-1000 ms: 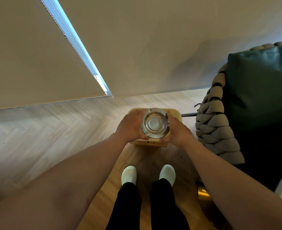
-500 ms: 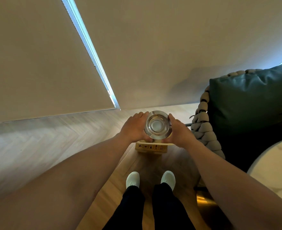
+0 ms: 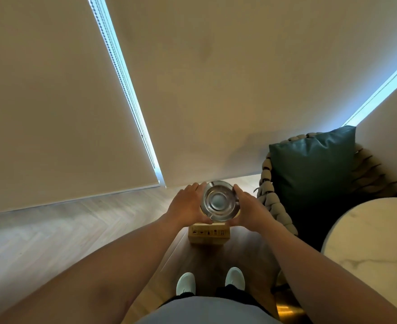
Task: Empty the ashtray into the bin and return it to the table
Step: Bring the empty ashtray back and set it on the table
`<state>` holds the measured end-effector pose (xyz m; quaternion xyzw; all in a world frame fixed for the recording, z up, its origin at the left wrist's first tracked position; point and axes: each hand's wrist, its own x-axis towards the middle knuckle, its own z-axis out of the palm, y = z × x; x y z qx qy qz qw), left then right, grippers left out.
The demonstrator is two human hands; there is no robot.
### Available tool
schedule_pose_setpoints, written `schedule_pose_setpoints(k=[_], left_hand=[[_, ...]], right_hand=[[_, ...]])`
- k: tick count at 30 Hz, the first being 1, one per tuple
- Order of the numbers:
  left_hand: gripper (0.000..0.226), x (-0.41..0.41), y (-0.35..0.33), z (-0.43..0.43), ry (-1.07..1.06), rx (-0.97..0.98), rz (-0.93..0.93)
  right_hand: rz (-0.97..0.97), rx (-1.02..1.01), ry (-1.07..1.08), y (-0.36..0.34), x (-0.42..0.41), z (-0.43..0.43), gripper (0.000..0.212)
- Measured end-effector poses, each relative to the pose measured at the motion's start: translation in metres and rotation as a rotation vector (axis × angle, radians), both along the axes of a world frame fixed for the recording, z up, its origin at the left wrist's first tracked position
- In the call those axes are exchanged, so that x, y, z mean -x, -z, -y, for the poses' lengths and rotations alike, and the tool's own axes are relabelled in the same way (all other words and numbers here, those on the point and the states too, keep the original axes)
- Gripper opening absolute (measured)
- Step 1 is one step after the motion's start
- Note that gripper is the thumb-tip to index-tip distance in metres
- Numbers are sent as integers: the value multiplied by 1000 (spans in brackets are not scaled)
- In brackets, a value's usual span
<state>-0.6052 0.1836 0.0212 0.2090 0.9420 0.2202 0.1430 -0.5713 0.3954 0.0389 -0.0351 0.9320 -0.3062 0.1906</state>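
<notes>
A round shiny metal ashtray is held level in the air between both hands, its bowl looking empty. My left hand grips its left rim and my right hand grips its right rim. Directly below the ashtray stands a small wooden box-shaped bin on the floor, mostly hidden by the hands and ashtray. A round white marble table shows at the right edge, lower right of my right arm.
A woven chair with a dark green cushion stands right of the bin, next to the table. Beige roller blinds cover the windows ahead. My white shoes stand on the wooden herringbone floor just behind the bin.
The ashtray has risen in both hands, higher above the bin. The view has tilted upward, bringing the marble table and more of the cushion into sight.
</notes>
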Motion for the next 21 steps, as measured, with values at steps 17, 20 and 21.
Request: schedule_pose_setpoints(k=[17, 20, 21], left_hand=[[108, -20, -2, -20, 281, -53, -39], [108, -28, -3, -34, 360, -45, -33], [108, -32, -3, -39, 382, -45, -37]], right_hand=[[-41, -114, 292, 14, -75, -7, 118], [-50, -116, 396, 16, -100, -10, 122], [-42, -111, 426, 16, -109, -13, 124]])
